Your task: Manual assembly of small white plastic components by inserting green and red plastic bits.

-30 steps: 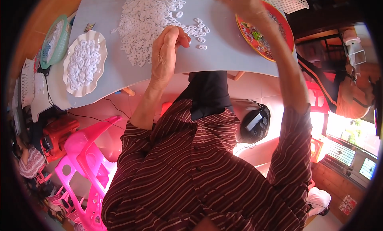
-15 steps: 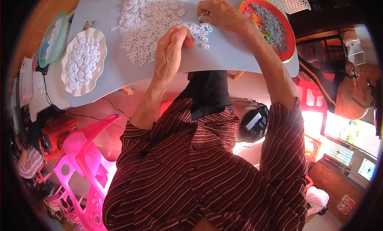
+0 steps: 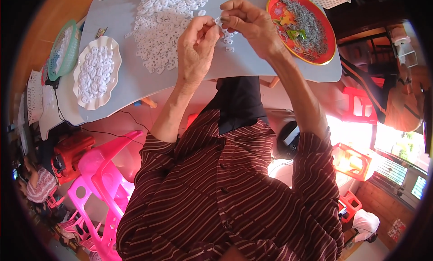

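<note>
left hand (image 3: 197, 46) is half curled, right hand (image 3: 251, 26) partly closed, fingertips nearly meeting near loose white pieces (image 3: 158, 44). contents of either grip cannot be discerned.

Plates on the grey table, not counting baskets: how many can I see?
2: a white wavy-edged plate holding white pieces, at left, and a round red plate with grey bits, right of the right hand. Others may lie beyond the picture's top edge.

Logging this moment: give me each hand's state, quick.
Left hand: curled; whether it holds anything cannot be told.
Right hand: partly curled; whether it holds anything cannot be told.
</note>
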`<action>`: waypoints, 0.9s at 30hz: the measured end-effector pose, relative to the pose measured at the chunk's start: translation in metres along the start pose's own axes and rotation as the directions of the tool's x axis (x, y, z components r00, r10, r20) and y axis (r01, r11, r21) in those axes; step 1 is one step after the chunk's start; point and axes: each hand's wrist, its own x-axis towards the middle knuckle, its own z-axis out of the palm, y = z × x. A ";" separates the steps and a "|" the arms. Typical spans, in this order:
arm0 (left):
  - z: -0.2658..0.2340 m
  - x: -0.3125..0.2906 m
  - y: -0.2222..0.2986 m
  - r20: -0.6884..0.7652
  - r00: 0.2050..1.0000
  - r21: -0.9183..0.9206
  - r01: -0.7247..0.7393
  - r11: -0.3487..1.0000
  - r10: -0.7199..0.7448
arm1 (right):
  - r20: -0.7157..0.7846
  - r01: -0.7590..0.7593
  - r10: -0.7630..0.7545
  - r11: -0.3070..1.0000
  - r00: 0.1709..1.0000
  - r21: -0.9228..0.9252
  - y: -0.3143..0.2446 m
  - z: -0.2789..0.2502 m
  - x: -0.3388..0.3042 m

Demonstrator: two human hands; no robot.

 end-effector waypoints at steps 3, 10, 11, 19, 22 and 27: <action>0.003 0.001 0.000 0.021 0.999 0.050 -0.038 0.998 0.037 | -0.084 0.033 -0.030 0.999 0.996 0.041 0.006 0.006 -0.011; 0.006 0.003 0.002 0.114 0.988 0.182 -0.125 0.975 0.105 | -0.094 0.088 -0.106 0.980 0.990 -0.178 -0.005 0.001 -0.020; 0.008 0.002 0.002 0.132 0.985 0.169 -0.131 0.977 0.109 | -0.113 0.090 -0.112 0.978 0.987 -0.188 -0.006 0.001 -0.020; 0.010 -0.001 -0.011 0.087 0.984 -0.234 0.169 0.958 -0.152 | -0.292 0.061 -0.147 0.957 0.945 -0.282 -0.005 0.017 -0.027; 0.009 -0.004 -0.016 0.113 0.986 -0.291 0.154 0.944 -0.126 | -0.266 0.103 -0.315 0.799 0.911 -0.592 -0.025 -0.005 -0.025; 0.010 -0.007 -0.014 0.053 0.981 -0.243 0.193 0.951 -0.186 | -0.109 0.050 -0.356 0.411 0.928 -0.910 -0.054 -0.090 -0.008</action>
